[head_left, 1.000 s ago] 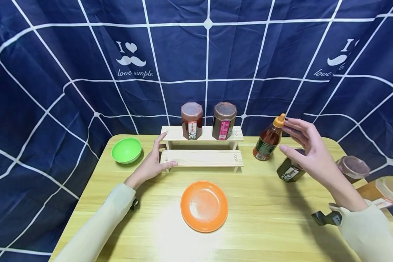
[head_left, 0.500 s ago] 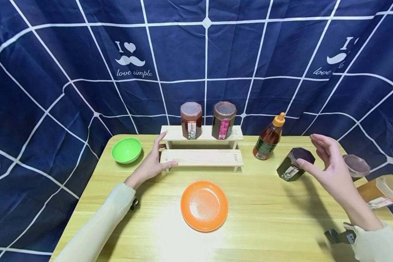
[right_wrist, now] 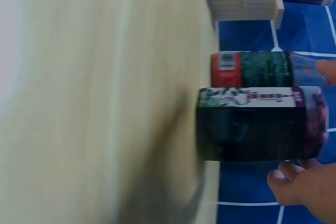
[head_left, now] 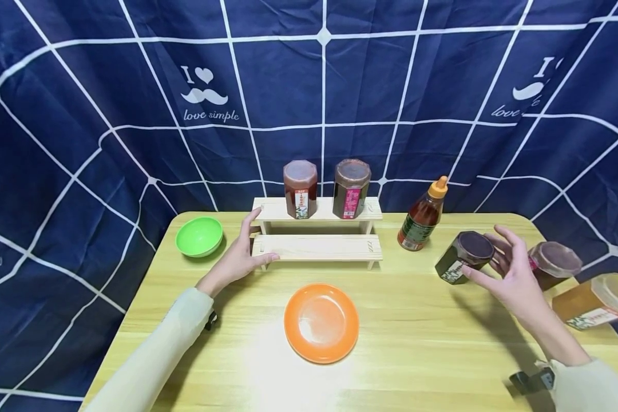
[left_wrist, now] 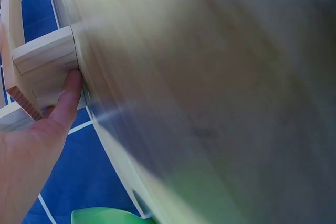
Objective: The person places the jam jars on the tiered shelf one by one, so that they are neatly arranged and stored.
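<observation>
My right hand [head_left: 494,260] is at the right side of a dark hexagonal jar [head_left: 460,257] standing on the table. The thumb reaches along the jar's near side and the fingers [right_wrist: 294,182] spread by its lid, one fingertip touching the lid edge. The same jar [right_wrist: 257,124] fills the right wrist view. My left hand [head_left: 244,249] rests on the left end of a two-step wooden shelf [head_left: 319,248], with its thumb [left_wrist: 65,103] pressed against the lower step and its fingers straight.
Two dark jars [head_left: 301,189] [head_left: 352,189] stand on the shelf's upper step. An orange-capped squeeze bottle [head_left: 422,217] stands right of the shelf. Another jar [head_left: 553,264] and an amber jar [head_left: 594,300] sit at the right edge. A green bowl [head_left: 199,236] and an orange plate [head_left: 321,323] lie on the table [head_left: 417,343].
My right hand left the squeeze bottle's cap, swung right and down, and came in beside the dark jar. The left hand stayed put.
</observation>
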Demonstrator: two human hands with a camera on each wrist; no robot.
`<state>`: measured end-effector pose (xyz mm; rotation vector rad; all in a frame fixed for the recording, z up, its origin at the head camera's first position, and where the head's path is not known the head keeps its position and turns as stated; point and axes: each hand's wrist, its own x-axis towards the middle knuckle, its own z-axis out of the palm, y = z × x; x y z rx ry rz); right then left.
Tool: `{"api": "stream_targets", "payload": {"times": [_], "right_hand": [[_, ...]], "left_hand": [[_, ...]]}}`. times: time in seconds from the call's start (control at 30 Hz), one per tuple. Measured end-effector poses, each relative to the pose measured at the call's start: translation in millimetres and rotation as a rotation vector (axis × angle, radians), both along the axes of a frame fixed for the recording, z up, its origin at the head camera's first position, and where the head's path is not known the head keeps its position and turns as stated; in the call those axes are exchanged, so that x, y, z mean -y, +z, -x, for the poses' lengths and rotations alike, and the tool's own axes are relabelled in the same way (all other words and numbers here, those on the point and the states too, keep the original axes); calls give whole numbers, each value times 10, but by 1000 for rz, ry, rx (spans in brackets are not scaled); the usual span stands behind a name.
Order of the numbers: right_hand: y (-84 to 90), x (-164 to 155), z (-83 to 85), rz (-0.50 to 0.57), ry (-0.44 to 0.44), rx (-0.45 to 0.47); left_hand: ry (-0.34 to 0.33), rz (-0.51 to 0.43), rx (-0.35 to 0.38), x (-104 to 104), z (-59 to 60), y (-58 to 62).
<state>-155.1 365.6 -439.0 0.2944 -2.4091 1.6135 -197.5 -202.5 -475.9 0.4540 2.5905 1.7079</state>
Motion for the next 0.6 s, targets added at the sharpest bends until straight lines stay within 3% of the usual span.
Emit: {"api": "stream_targets", "payload": {"times": [0.17, 0.43, 0.5, 0.6], "right_hand": [[-127, -64, 44, 136, 58, 40], [-329, -119, 107, 291, 187, 59], [-358, -115, 112, 296, 196, 51], [-384, -105, 118, 300, 197, 39]], "left_hand": [[5, -4, 2, -26, -20, 30], [-14, 14, -4, -117, -206, 373], [-14, 16, -5, -113, -200, 364], [-5, 4, 6, -86, -138, 253]]}}
